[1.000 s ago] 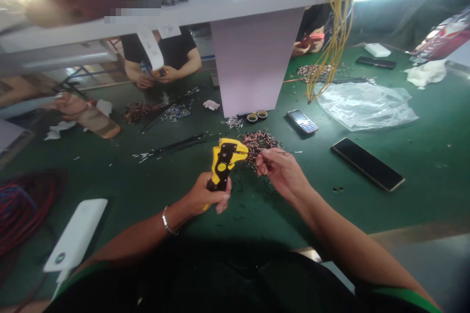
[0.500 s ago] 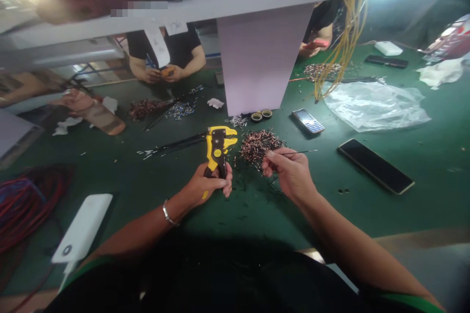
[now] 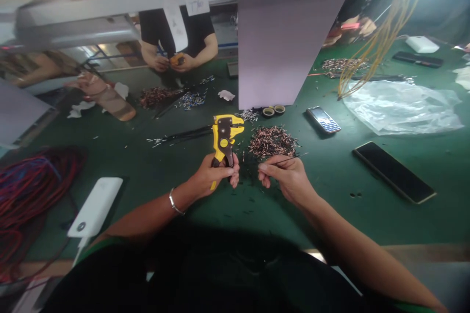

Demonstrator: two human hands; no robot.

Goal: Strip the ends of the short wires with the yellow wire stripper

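My left hand [image 3: 216,173] is closed round the dark handles of a yellow and black wire stripper [image 3: 223,139], its jaws pointing up and to the right. My right hand [image 3: 284,176] pinches a thin black wire [image 3: 288,160] whose end sticks out to the right. Just beyond that hand lies a heap of short black wires with copper-coloured ends [image 3: 273,142]. A bundle of longer black wires with pale tips [image 3: 183,134] lies on the green table left of the stripper, passing behind it. Dark scraps are scattered below the hands.
A keypad phone [image 3: 323,120] and a black smartphone [image 3: 394,171] lie to the right, near a clear plastic bag [image 3: 402,107]. Left are a white power bank [image 3: 95,208] and coiled red wires [image 3: 36,195]. A pale panel [image 3: 282,49] stands ahead; people work beyond it.
The view has shifted, so the table things appear farther right. My right hand has come lower and nearer to me, off the edge of the wire heap. My left hand keeps its hold on the stripper.
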